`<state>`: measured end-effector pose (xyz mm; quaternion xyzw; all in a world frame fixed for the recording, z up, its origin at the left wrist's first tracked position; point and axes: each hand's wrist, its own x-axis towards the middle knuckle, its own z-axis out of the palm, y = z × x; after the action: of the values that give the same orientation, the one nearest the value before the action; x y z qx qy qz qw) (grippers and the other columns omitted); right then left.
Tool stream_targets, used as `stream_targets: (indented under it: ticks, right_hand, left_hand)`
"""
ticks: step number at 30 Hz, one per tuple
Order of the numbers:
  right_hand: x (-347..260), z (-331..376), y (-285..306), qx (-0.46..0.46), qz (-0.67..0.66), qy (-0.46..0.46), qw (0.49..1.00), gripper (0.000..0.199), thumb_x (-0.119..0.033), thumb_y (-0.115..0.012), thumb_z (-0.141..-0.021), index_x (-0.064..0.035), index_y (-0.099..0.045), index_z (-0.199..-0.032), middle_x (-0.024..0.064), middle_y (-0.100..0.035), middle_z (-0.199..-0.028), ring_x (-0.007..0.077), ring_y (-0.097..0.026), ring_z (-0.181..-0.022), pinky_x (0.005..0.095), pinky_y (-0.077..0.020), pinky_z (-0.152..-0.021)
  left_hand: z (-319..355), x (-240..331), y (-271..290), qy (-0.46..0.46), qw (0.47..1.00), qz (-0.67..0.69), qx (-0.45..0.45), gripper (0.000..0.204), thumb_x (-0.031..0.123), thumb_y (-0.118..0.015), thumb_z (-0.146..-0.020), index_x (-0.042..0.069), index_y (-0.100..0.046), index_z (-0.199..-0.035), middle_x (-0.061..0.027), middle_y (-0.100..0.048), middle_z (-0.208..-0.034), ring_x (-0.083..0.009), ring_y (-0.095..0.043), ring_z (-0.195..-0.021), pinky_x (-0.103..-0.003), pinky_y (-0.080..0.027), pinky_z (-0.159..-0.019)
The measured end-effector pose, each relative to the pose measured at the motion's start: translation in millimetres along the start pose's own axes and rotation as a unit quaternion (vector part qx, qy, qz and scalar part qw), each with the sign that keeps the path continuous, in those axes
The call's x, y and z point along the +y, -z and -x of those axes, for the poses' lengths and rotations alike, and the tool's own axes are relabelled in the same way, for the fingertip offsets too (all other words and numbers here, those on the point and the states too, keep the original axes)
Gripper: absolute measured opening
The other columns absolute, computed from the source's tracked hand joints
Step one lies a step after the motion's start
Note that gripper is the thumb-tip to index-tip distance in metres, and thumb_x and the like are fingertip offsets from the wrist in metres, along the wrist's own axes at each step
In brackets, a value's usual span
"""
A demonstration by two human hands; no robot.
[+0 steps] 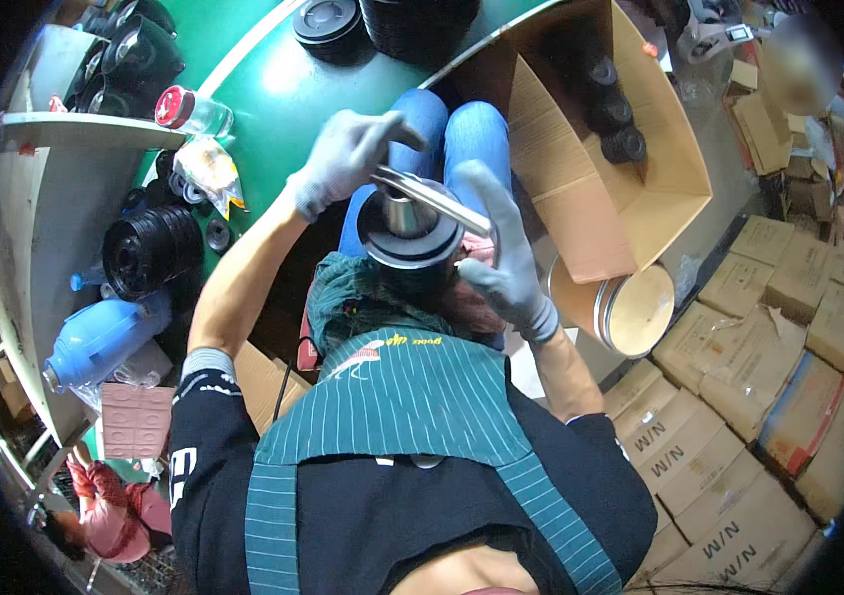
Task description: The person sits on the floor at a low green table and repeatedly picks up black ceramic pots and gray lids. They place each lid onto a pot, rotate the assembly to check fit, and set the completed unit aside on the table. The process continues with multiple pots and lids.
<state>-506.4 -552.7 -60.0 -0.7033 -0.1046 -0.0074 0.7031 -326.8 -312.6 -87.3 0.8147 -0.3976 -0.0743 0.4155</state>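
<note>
Grey knit-gloved left hand [354, 151], fingers part-curled, at the left end of a silver metal bar-handled tool [432, 199], cannot tell if gripping; tool stands between hands on a black round disc [407, 248]. Grey-gloved right hand [506, 253] open beside the tool's right end. Handle-turning seems the step; next move probably calls for steady two-sided pressure.

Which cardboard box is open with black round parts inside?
The large box ahead and right of your right hand: its inside and the black parts show, while the boxes stacked farther right look closed.
</note>
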Motion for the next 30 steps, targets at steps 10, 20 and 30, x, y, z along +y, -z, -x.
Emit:
stream_targets:
  ticks: [10, 20, 30]
  right_hand:
    - [-5, -9, -5, -0.038, 0.269, -0.099, 0.957, 0.076, -0.028, -0.101, -0.071, -0.0072, -0.075, -0.138, 0.0313, -0.051, -0.162, 0.0422, -0.058, -0.146, 0.0466, -0.0477, -0.119]
    - [-22, -78, 21, 0.147, -0.195, -0.099, 0.965, 0.057, -0.029, -0.074, -0.107, 0.0021, -0.059, -0.153, 0.0137, -0.068, -0.147, 0.0237, -0.067, -0.130, 0.0389, -0.0503, -0.117]
    - [42, -156, -51, -0.096, -0.397, -0.283, 0.868, 0.074, -0.055, -0.043, -0.115, -0.0075, -0.032, -0.172, 0.0151, -0.050, -0.165, 0.0308, -0.054, -0.149, 0.0477, -0.0409, -0.126]
  left_hand:
    - [112, -101, -5, 0.432, 0.850, -0.185, 0.239, 0.078, 0.055, -0.071, -0.098, 0.009, -0.053, -0.159, -0.0248, -0.075, -0.125, -0.0420, -0.074, -0.113, -0.051, -0.057, -0.095]
    - [150, -33, 11, -0.090, 0.940, -0.211, 0.252, 0.080, 0.038, -0.098, -0.069, 0.011, -0.065, -0.136, -0.0296, -0.049, -0.158, -0.0518, -0.049, -0.146, -0.069, -0.037, -0.120]
    - [35, -29, 161, 0.085, 0.846, -0.249, 0.463, 0.061, 0.020, -0.101, -0.070, 0.007, -0.071, -0.122, -0.0275, -0.057, -0.148, -0.0450, -0.062, -0.133, -0.051, -0.053, -0.109]
